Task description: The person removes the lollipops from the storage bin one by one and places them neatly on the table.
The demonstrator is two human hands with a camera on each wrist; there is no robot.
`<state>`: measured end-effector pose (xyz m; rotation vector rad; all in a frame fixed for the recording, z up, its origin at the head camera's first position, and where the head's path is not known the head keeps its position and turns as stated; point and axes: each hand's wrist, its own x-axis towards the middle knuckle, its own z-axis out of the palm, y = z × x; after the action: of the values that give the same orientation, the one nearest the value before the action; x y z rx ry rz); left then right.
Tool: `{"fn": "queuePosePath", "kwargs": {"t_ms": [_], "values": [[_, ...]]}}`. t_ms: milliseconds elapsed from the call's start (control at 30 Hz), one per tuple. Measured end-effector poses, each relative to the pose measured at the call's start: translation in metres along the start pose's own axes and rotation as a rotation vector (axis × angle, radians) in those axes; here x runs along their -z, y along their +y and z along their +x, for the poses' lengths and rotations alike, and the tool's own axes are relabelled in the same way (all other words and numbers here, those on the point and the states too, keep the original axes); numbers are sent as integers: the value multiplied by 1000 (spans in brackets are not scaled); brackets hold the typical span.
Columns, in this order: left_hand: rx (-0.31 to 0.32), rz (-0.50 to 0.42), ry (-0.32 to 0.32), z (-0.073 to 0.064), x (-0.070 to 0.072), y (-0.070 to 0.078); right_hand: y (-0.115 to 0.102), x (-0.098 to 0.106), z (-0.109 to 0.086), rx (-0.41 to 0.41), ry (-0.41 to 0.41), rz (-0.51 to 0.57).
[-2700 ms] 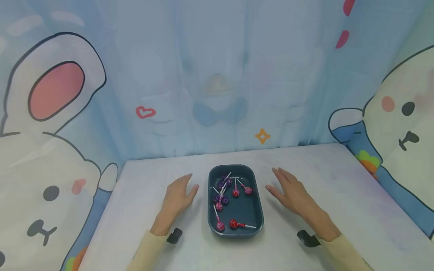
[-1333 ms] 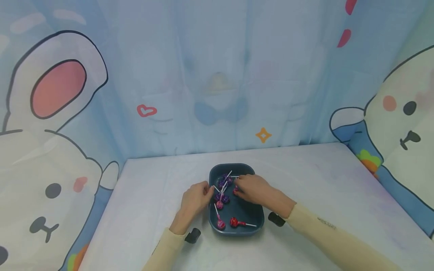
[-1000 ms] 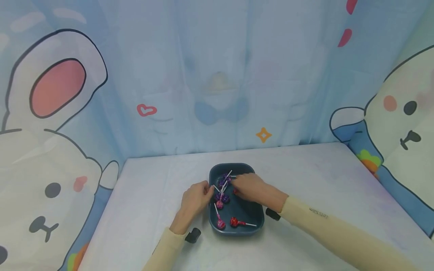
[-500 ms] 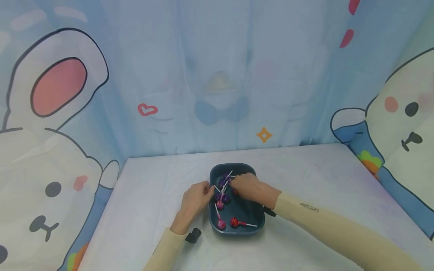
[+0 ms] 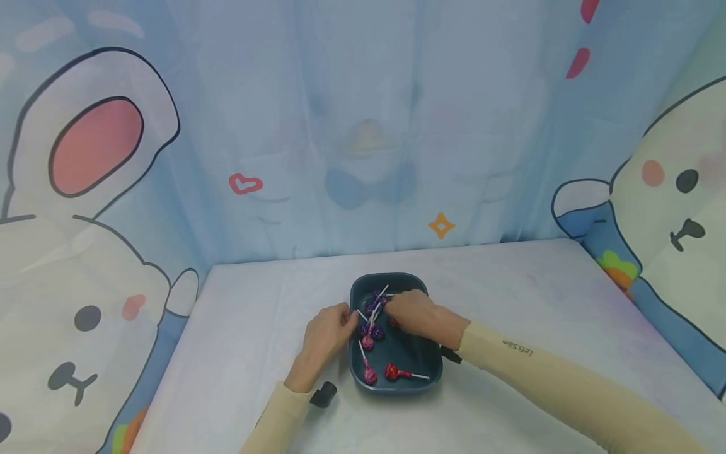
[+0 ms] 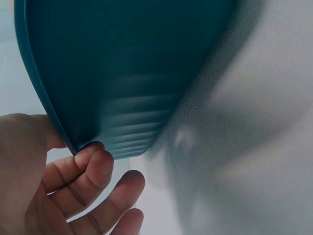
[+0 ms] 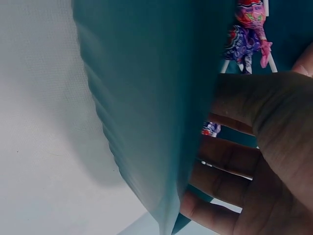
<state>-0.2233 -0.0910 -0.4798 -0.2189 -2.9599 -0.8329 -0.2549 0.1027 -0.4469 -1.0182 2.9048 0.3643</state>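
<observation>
A dark teal plastic bin (image 5: 411, 353) holds several wrapped lollipops. Purple lollipops (image 5: 377, 333) lie along its left side, a pink one (image 5: 369, 376) near the front left, and a red one (image 5: 391, 372) at the front with its stick pointing right. My left hand (image 5: 326, 331) pinches the bin's left rim, its thumb and index finger on either side in the left wrist view. Inside the bin, my right hand (image 5: 413, 313) reaches down by the purple group; its fingertips are hidden. In the right wrist view the bin wall (image 7: 146, 98) covers part of that hand.
The bin stands on a white cloth-covered table (image 5: 261, 296). Behind it hangs a pale blue curtain (image 5: 363, 94) printed with cartoon animals. A dark wrist camera (image 5: 323, 395) sits under the left wrist.
Both hands have come in from beside the bin: the left onto its rim, the right inside. The right then shifted slightly left toward the purple lollipops; the last half second shows little movement.
</observation>
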Motion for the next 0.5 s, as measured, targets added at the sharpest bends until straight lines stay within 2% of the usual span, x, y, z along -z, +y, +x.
{"fn": "queuePosePath", "kwargs": {"t_ms": [233,500], "values": [[7,-6,10,-2,-1,0,1,11,-8,10,2,32],[9,-8,19,-1,-3,-1,2,32,-19,29,67,70]]}}
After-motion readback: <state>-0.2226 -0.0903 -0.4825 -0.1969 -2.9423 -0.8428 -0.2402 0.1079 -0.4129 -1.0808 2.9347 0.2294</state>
